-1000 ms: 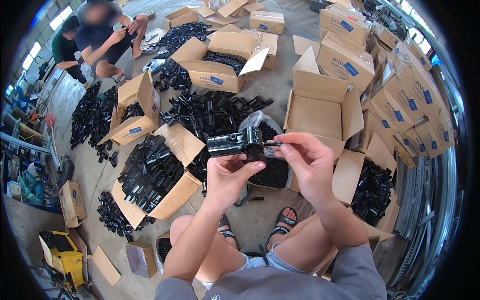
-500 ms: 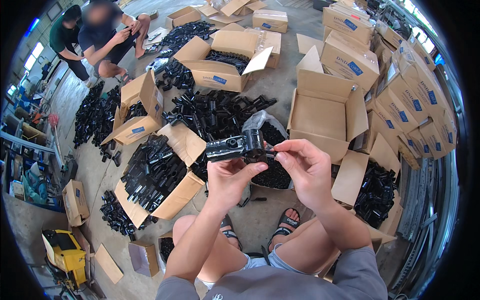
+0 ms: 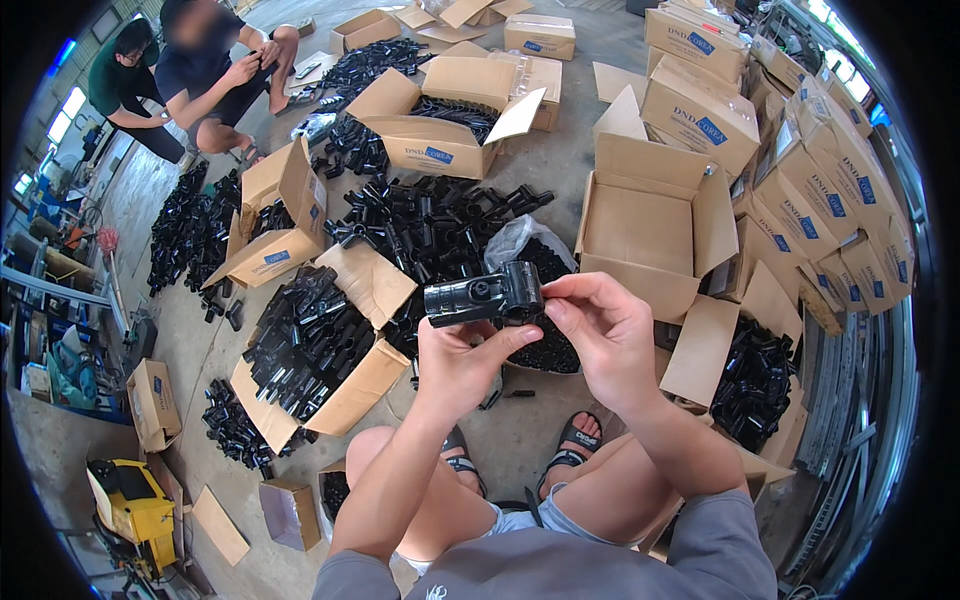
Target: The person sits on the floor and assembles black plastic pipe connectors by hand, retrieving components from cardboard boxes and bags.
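Note:
My left hand (image 3: 462, 360) is closed under a glossy black T-shaped pipe fitting (image 3: 468, 296), which lies sideways with its wider collar to the right. A round hole or boss shows on the fitting's upper face. At the collar's right end, the thumb and fingertips of my right hand (image 3: 603, 325) are pinched together. Whatever they hold is hidden behind the fingers and the collar. Below the fitting stands a bag-lined container of small black parts (image 3: 548, 352). Beyond it spreads a heap of black fittings (image 3: 430, 225).
An open carton of fittings (image 3: 310, 345) sits at left, an unfilled open carton (image 3: 640, 225) at right. Another fittings box (image 3: 750, 385) stands near my right knee. Stacked cartons (image 3: 825, 200) and metal rails (image 3: 850, 420) line the right. Two people (image 3: 205, 85) are at far left.
The small black piece seen between my right fingertips has gone from sight at the fitting's collar. The fitting has turned slightly and shifted right, closer to the right fingers.

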The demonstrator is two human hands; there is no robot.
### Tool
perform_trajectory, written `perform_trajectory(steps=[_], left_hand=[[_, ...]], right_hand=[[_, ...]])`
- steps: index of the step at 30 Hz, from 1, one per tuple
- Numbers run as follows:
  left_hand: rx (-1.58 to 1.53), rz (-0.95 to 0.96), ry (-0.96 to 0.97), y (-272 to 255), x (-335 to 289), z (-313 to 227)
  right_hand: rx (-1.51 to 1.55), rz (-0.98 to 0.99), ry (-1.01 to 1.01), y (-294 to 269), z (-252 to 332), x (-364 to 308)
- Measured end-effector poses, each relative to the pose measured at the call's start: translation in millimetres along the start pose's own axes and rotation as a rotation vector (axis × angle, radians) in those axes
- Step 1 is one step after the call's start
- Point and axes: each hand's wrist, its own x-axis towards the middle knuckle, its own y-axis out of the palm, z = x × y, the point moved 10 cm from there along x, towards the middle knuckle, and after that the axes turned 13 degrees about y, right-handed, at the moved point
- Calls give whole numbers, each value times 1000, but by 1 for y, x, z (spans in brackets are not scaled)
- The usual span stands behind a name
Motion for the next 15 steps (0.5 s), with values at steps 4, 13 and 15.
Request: perform_trajectory(steps=[4, 13, 15], left_hand=[[-1, 18, -1, -1, 1, 4], [-113, 66, -64, 7, 3, 2], [-188, 67, -111, 8, 2, 9]], right_hand=[[-162, -61, -85, -3, 9, 0], [-366, -58, -247, -6, 17, 3], [-328, -61, -208, -6, 12, 5]])
